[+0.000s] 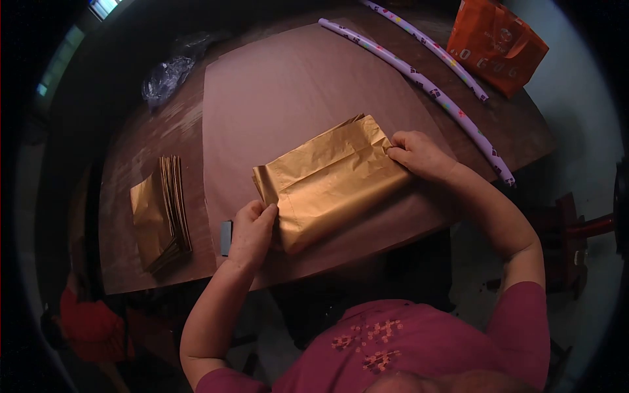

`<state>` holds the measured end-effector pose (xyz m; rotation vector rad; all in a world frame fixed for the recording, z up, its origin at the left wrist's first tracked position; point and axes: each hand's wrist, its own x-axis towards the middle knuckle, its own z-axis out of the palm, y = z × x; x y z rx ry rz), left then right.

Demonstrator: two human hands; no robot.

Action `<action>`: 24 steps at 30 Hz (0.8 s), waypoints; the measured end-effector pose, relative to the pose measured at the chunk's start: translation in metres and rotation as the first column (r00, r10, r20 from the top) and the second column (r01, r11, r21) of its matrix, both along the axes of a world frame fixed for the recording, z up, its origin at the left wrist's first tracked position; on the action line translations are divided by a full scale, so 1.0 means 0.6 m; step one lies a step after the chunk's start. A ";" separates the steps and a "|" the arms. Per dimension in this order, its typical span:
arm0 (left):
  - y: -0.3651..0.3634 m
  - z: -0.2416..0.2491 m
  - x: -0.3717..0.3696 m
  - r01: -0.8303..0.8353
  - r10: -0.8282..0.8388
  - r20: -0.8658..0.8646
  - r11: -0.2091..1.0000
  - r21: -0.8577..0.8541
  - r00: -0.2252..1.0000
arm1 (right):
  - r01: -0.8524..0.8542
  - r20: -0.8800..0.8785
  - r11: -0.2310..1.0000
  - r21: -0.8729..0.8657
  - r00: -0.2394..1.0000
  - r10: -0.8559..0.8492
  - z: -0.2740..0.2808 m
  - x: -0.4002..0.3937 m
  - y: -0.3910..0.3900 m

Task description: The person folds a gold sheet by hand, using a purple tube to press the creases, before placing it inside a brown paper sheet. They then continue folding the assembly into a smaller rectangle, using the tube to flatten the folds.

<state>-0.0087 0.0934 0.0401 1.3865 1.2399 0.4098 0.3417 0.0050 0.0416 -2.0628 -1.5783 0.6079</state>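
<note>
Two hands are on one gold parcel (331,183), which lies near the front edge of a big brown sheet (295,85) spread over the table (141,164). The left hand (252,229) has its fingers curled, pinching the folded paper at the near-left corner. The right hand (416,154) is closed on the far-right end, thumb and fingers nipping the crinkled edge. The paper looks thin and light, creasing easily and likely a bit slick, so I'd judge the folded corners and edges the safest places to grip. To the left sits a stack of gold sheets (160,219). Two patterned rolls (426,78) and an orange bag (498,42) lie at the far side.
</note>
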 end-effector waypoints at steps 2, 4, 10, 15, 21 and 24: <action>-0.002 0.009 -0.002 -0.009 0.011 0.027 0.997 -0.080 1.000 | -0.045 -0.035 0.997 0.063 0.998 0.048 -0.001 0.001 -0.001; -0.001 0.007 -0.003 -0.039 0.042 0.036 0.996 -0.076 0.998 | -0.073 -0.065 0.996 0.041 0.995 0.075 0.011 -0.001 -0.003; 0.003 0.002 -0.002 -0.062 0.066 0.033 0.992 -0.112 0.997 | -0.210 -0.009 0.946 0.247 0.976 0.219 0.023 0.007 0.010; 0.006 0.015 -0.001 -0.054 0.055 -0.001 0.977 -0.205 0.998 | -0.256 0.062 0.948 0.187 0.967 0.249 -0.002 0.011 0.030; 0.020 0.040 -0.009 0.080 -0.130 -0.164 0.957 -0.280 0.978 | -0.245 0.140 0.963 0.113 0.963 0.229 -0.007 0.009 0.039; 0.020 0.060 -0.004 0.112 -0.180 -0.269 0.962 -0.249 0.946 | -0.238 0.196 0.963 0.130 0.958 0.210 -0.006 0.004 0.038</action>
